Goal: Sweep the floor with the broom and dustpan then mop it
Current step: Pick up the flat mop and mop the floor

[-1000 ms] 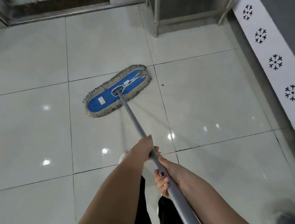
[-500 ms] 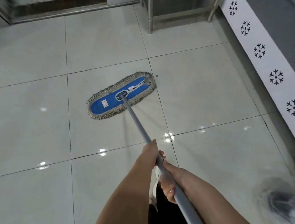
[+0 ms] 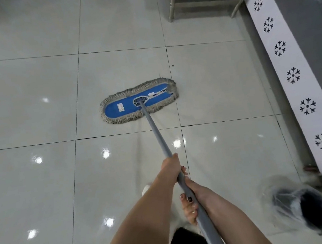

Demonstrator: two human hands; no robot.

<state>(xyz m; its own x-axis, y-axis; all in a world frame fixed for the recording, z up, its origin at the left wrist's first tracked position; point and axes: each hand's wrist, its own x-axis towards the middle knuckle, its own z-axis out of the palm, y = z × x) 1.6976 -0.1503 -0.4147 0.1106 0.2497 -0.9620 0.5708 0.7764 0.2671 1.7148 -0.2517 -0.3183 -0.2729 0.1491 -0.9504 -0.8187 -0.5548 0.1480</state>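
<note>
Blue-topped, fringed mop head [image 3: 126, 106] lies flat on the tile floor [image 3: 33, 100] at frame centre: mopping, I judge. My left hand [image 3: 171, 165] is wrapped round the grey handle [image 3: 157, 134] higher up, and my right hand [image 3: 194, 198] clamps it lower. Next I'd push up-frame over the dark speck [image 3: 173, 65]. Lower right, a blurred shape, perhaps a lined bin [image 3: 298, 208]; the handle's end is cut off below.

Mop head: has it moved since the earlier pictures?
Yes. The mop head slid back, nearer the camera: off the tile's far grout line, close to the near grout line, with the dark speck now beyond it.
</note>
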